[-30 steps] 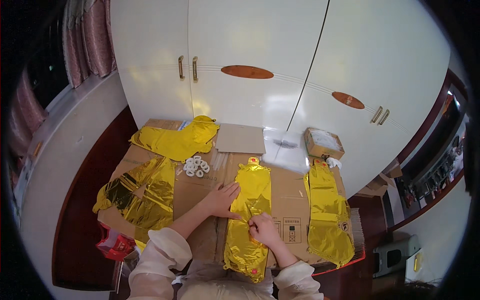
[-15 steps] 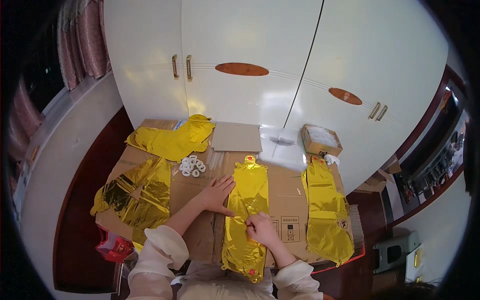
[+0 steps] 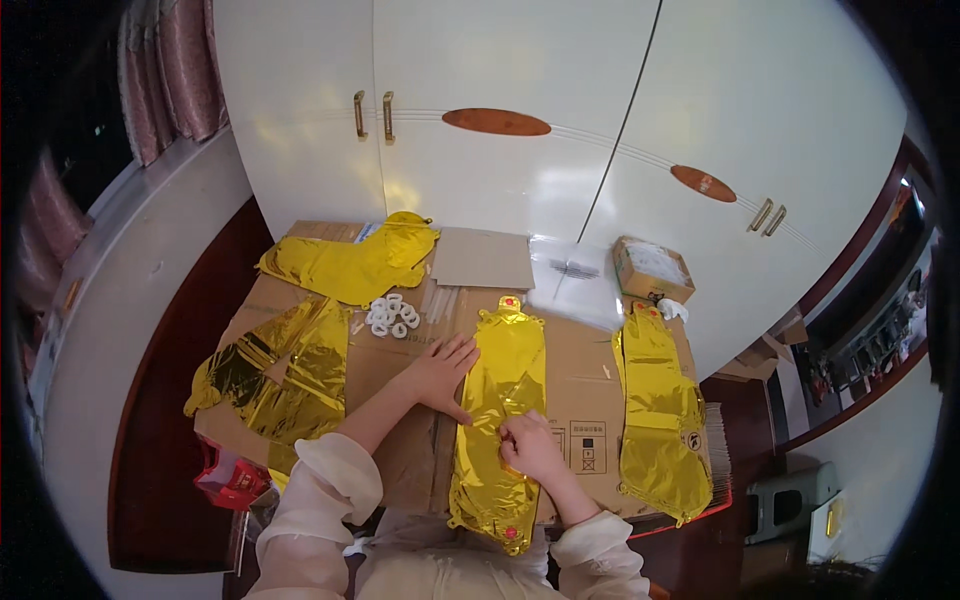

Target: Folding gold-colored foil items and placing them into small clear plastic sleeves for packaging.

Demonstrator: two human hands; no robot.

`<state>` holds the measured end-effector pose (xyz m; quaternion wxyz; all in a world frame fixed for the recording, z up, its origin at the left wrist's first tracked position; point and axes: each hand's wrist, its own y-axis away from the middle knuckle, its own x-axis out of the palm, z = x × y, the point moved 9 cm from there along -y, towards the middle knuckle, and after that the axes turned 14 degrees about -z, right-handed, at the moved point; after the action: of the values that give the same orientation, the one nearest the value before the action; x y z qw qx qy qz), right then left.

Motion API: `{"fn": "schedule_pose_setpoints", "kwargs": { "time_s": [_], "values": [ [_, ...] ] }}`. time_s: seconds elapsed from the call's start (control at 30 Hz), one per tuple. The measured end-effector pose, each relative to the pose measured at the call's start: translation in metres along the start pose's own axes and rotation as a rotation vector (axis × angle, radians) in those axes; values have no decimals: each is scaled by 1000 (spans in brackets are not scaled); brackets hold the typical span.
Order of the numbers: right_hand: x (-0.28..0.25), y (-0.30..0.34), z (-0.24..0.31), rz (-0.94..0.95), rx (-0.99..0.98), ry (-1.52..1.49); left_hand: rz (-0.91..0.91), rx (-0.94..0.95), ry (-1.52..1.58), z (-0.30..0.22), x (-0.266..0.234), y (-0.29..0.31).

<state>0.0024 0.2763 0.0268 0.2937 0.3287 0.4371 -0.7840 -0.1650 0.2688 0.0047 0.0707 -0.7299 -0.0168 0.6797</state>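
Note:
A flat, uninflated gold foil balloon point(image 3: 520, 350) lies lengthwise before me, with a red dot at its far tab and another at its near end. My left hand point(image 3: 437, 378) rests with fingers stretched out along the balloon's left edge, thumb pointing toward it. On the middle of the same balloon my right hand point(image 3: 530, 447) is closed, its curled fingers pinching at the foil; the fingertips are partly hidden. More flat gold balloons lie around: a folded one point(image 3: 662, 420) at the right, a curved one point(image 3: 345, 262) at the far left, and a crumpled one point(image 3: 290, 370) nearer on the left.
Brown cardboard point(image 3: 578, 375) covers the table. Several white rings point(image 3: 392, 315) sit beyond my left hand, near a grey board point(image 3: 486, 258) and clear plastic sheets point(image 3: 578, 285). A small open box point(image 3: 652, 272) stands far right; a red bag point(image 3: 232, 478) hangs near left. White cabinets point(image 3: 500, 60) rise behind.
The whole view has shifted slightly, so the table sits a little higher and further right. Both hands keep nearly the same places on the balloon.

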Motion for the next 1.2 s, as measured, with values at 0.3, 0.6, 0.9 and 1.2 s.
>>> {"fn": "schedule_pose_setpoints", "kwargs": {
  "time_s": [0.3, 0.6, 0.9, 1.2],
  "values": [
    [10, 13, 87, 107, -487, 56, -16, 4, -23, 1, 5, -4],
    [28, 36, 73, 259, -467, 63, -46, -52, -42, 10, 7, -8],
    [27, 35, 71, 218, -462, 15, -201, -155, -140, 23, -11, -27],
    [27, 36, 71, 233, -458, 18, -80, 40, -39, -31, 16, 21]
  ]
}}
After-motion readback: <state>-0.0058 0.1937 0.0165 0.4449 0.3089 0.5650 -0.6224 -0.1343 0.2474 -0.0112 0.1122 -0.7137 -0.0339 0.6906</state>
